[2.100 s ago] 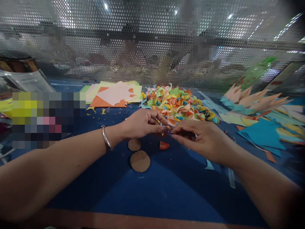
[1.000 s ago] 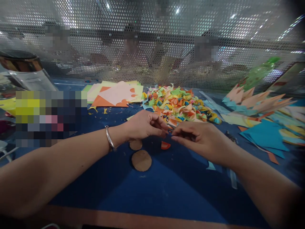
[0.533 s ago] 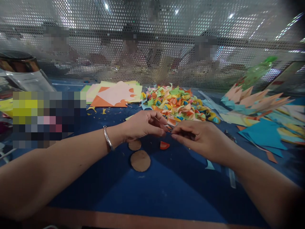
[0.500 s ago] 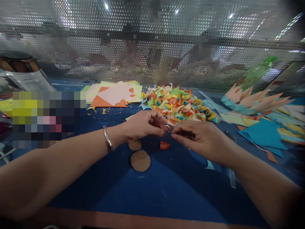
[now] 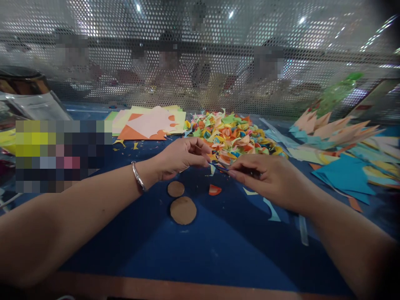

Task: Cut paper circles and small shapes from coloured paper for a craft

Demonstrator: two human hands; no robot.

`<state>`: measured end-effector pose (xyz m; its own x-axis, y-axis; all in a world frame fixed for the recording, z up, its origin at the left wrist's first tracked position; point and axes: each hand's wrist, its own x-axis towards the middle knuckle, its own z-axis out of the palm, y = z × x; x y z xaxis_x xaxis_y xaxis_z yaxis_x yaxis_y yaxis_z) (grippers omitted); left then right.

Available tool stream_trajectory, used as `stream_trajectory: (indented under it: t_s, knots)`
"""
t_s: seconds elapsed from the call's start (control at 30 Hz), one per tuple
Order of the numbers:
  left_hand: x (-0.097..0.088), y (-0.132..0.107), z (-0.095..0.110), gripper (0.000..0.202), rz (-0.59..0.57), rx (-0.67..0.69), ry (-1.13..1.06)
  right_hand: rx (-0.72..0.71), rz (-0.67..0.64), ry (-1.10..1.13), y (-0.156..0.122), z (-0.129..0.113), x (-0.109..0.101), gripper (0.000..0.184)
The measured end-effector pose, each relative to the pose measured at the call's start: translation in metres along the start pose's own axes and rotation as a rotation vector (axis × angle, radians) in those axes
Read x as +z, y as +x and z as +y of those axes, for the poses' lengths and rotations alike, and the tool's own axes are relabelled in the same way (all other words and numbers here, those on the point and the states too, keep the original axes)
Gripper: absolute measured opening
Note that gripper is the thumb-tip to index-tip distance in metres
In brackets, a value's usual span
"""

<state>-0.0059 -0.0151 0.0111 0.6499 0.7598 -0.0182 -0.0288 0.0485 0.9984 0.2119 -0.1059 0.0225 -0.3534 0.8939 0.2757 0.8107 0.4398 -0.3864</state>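
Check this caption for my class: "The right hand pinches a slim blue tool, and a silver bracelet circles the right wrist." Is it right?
Not quite: the head view shows the silver bracelet on the left wrist. The rest stands: the right hand pinches a slim blue tool.

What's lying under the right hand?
A pale scrap peeks out past the lower edge of the right hand, with a blue scrap nearer the camera. Whatever lies below the palm itself is covered.
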Motion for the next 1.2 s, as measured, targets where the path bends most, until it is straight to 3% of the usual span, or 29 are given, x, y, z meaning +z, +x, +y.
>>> stream_trajectory:
  t_s: [0.17, 0.33, 0.43, 0.63, 0.87, 1.2]
  knots:
    - [-0.006, 0.003, 0.001, 0.031, 0.138, -0.024, 0.013, 0.106, -0.101, -0.067, 0.001, 0.012, -0.001, 0.029]
    - [-0.002, -0.001, -0.001, 0.048, 0.124, -0.004, 0.085, 0.165, -0.181, -0.128, 0.002, 0.019, 0.003, 0.023]
    - [0.003, -0.005, -0.002, 0.050, 0.061, 0.013, 0.145, 0.158, -0.126, -0.136, 0.001, 0.018, 0.005, 0.025]
    - [0.010, -0.009, -0.001, 0.055, -0.013, 0.029, 0.201, 0.015, 0.071, 0.007, 0.001, 0.000, 0.006, 0.019]
    - [0.017, -0.012, -0.006, 0.056, -0.090, 0.065, 0.189, -0.067, 0.085, 0.067, 0.002, -0.012, 0.008, 0.013]
    - [0.020, -0.014, -0.003, 0.054, -0.106, 0.041, 0.190, -0.113, 0.069, 0.100, 0.001, -0.015, 0.009, 0.011]
